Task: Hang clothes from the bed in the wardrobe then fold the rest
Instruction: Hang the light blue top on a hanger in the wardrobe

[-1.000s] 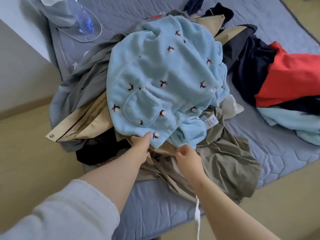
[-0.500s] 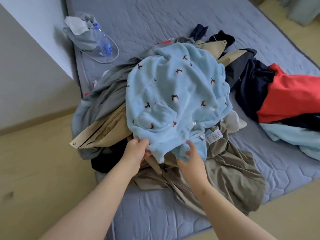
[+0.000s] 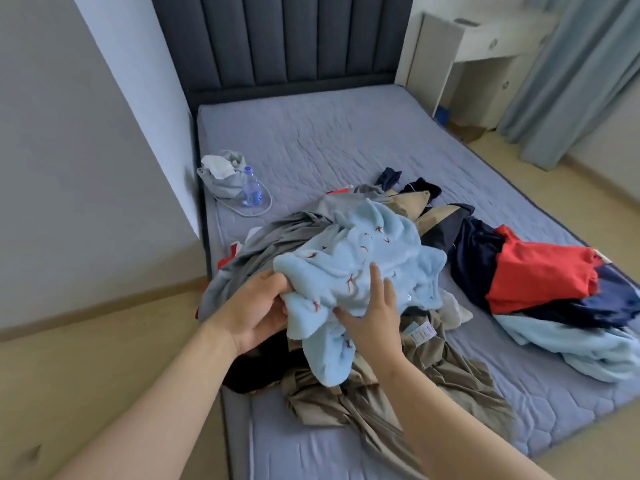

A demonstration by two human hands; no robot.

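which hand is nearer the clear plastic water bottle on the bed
Left. The left hand grips the light blue fleece garment straight down the bed from the clear water bottle; the right hand lies on the fleece farther toward the other side.

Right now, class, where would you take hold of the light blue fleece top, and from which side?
Probably its bunched near edge, from the near side: the fleece top droops loose there, and the left hand grips it.

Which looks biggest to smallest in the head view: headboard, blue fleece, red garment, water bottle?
1. headboard
2. blue fleece, though nearest the camera, so its lead over the next is unsure
3. red garment
4. water bottle
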